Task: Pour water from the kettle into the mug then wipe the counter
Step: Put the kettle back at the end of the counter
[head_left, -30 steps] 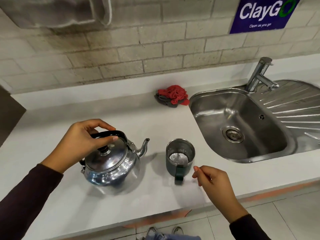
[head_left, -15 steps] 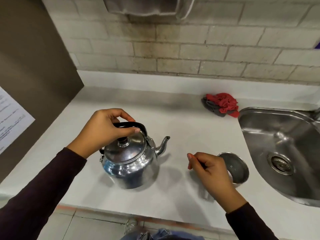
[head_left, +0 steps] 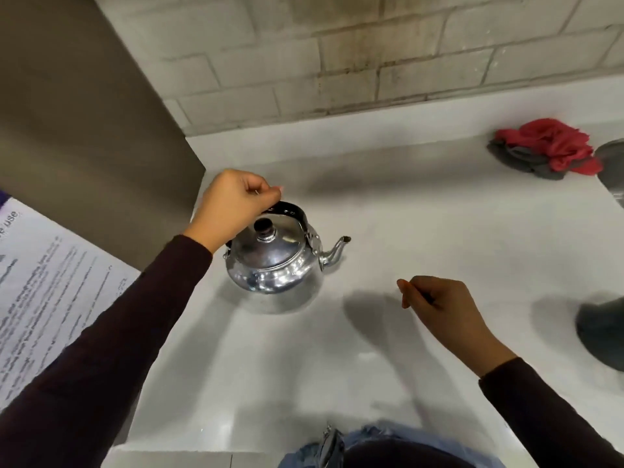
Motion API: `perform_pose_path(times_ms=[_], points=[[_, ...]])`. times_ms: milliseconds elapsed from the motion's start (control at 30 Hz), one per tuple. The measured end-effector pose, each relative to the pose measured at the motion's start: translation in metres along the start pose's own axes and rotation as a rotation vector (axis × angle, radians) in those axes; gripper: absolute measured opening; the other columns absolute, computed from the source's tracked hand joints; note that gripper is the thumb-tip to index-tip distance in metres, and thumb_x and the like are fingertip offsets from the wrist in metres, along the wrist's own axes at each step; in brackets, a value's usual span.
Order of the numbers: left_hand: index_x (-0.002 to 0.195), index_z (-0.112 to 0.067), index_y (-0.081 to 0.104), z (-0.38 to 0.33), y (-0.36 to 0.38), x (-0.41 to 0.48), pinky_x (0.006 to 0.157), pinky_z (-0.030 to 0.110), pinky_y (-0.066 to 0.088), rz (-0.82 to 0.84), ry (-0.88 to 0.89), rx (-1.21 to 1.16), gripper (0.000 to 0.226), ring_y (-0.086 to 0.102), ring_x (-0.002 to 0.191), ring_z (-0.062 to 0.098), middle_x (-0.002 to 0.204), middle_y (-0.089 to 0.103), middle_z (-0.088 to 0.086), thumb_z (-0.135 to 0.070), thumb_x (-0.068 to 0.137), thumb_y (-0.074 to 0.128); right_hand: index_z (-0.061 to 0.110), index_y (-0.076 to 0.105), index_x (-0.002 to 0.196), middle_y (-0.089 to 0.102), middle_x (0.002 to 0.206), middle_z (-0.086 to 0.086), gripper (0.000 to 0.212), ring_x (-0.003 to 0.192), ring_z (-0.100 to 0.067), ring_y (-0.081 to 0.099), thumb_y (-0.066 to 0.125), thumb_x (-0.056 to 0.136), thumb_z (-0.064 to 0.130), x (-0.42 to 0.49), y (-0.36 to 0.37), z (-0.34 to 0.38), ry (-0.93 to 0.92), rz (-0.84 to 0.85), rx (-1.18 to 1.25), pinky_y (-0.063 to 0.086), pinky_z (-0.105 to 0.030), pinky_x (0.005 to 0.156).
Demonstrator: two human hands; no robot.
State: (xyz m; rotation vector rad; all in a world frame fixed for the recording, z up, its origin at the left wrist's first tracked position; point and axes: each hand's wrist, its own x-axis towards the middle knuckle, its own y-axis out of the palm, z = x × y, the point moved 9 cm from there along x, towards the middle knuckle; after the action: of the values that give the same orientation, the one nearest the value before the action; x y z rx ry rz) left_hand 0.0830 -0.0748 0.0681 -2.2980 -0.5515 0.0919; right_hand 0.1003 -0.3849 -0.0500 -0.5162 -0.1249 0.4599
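Note:
A shiny steel kettle with a black handle stands on the white counter, spout pointing right. My left hand is closed around the handle from the left. My right hand hovers over the counter to the right of the kettle, fingers loosely curled and holding nothing. The dark mug is blurred and cut off at the right edge. A red and grey cloth lies bunched at the back right.
A brown side panel closes off the counter's left end, with a printed sheet stuck on it. A brick wall runs behind. The edge of the steel sink shows at far right.
The view has swung left and down, so the sink and mug slid to the right edge. My left hand stays on the kettle handle. My right hand has drawn away from the mug.

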Motion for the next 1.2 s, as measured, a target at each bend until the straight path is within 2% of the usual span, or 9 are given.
perform_pose_path(times_ms=[100, 333, 533, 800, 967, 1033, 1067, 1133, 1200], points=[[0.052, -0.005, 0.059, 0.028, -0.014, 0.043, 0.059, 0.028, 0.034, 0.005, 0.020, 0.034, 0.036, 0.038, 0.052, 0.018, 0.050, 0.043, 0.010, -0.031, 0.076, 0.062, 0.016, 0.055, 0.053, 0.038, 0.037, 0.007, 0.041, 0.034, -0.010, 0.031, 0.056, 0.090, 0.032, 0.011, 0.025, 0.002, 0.064, 0.001, 0.012, 0.024, -0.012, 0.039], [0.040, -0.021, 0.052, 0.067, -0.031, 0.128, 0.056, 0.027, 0.032, -0.015, 0.004, 0.086, 0.036, 0.037, 0.039, 0.008, 0.033, 0.044, -0.006, -0.037, 0.072, 0.058, 0.016, 0.055, 0.053, 0.045, 0.039, 0.010, 0.042, 0.036, -0.010, 0.037, 0.055, 0.091, 0.032, 0.035, 0.057, 0.021, 0.059, 0.055, -0.088, 0.030, -0.013, 0.042], [0.061, 0.010, 0.058, 0.089, -0.053, 0.172, 0.055, 0.027, 0.030, -0.128, 0.021, 0.082, 0.048, 0.038, 0.050, 0.020, 0.055, 0.043, 0.017, -0.037, 0.070, 0.057, 0.016, 0.057, 0.055, 0.040, 0.039, 0.004, 0.040, 0.039, -0.011, 0.037, 0.054, 0.092, 0.032, 0.044, 0.071, 0.026, 0.067, 0.098, -0.144, 0.031, -0.018, 0.045], [0.044, -0.009, 0.046, 0.114, -0.064, 0.186, 0.041, 0.015, 0.025, -0.144, 0.005, 0.069, 0.043, 0.038, 0.032, 0.008, 0.030, 0.044, -0.011, -0.030, 0.078, 0.061, 0.016, 0.057, 0.055, 0.045, 0.041, 0.009, 0.040, 0.040, -0.010, 0.039, 0.054, 0.092, 0.031, 0.042, 0.070, 0.023, 0.087, 0.074, -0.161, 0.031, -0.017, 0.045], [0.067, 0.008, 0.063, 0.132, -0.069, 0.184, 0.041, 0.011, 0.031, -0.200, -0.016, 0.020, 0.045, 0.043, 0.033, 0.004, 0.034, 0.049, -0.013, -0.035, 0.080, 0.062, 0.020, 0.056, 0.053, 0.045, 0.041, 0.009, 0.041, 0.040, -0.010, 0.040, 0.054, 0.092, 0.030, 0.038, 0.070, 0.020, 0.093, 0.055, -0.146, 0.032, -0.016, 0.046], [0.072, 0.000, 0.068, 0.126, -0.069, 0.178, 0.060, 0.016, 0.043, -0.241, 0.029, 0.110, 0.044, 0.054, 0.052, 0.001, 0.049, 0.058, -0.015, -0.041, 0.083, 0.054, 0.020, 0.056, 0.053, 0.044, 0.041, 0.009, 0.041, 0.040, -0.010, 0.039, 0.055, 0.092, 0.030, 0.036, 0.069, 0.020, 0.099, 0.047, -0.136, 0.032, -0.016, 0.046], [0.079, -0.009, 0.071, 0.121, -0.074, 0.169, 0.079, 0.026, 0.044, -0.290, 0.059, 0.221, 0.040, 0.062, 0.075, 0.010, 0.068, 0.067, -0.013, -0.041, 0.085, 0.049, 0.019, 0.056, 0.053, 0.044, 0.041, 0.008, 0.041, 0.040, -0.010, 0.038, 0.055, 0.092, 0.029, 0.034, 0.071, 0.022, 0.096, 0.045, -0.134, 0.031, -0.016, 0.046], [0.098, -0.025, 0.069, 0.119, -0.072, 0.157, 0.101, 0.041, 0.030, -0.383, 0.045, 0.369, 0.034, 0.052, 0.114, 0.020, 0.111, 0.066, -0.007, -0.038, 0.087, 0.040, 0.018, 0.057, 0.053, 0.041, 0.040, 0.006, 0.041, 0.039, -0.011, 0.037, 0.055, 0.092, 0.030, 0.032, 0.072, 0.022, 0.103, 0.033, -0.121, 0.031, -0.016, 0.045], [0.109, -0.029, 0.065, 0.123, -0.066, 0.136, 0.107, 0.043, 0.023, -0.438, -0.010, 0.290, 0.033, 0.044, 0.125, 0.020, 0.128, 0.057, -0.006, -0.033, 0.087, 0.041, 0.017, 0.058, 0.053, 0.040, 0.040, 0.006, 0.040, 0.039, -0.011, 0.037, 0.055, 0.091, 0.030, 0.028, 0.073, 0.025, 0.098, 0.019, -0.115, 0.031, -0.017, 0.045]])
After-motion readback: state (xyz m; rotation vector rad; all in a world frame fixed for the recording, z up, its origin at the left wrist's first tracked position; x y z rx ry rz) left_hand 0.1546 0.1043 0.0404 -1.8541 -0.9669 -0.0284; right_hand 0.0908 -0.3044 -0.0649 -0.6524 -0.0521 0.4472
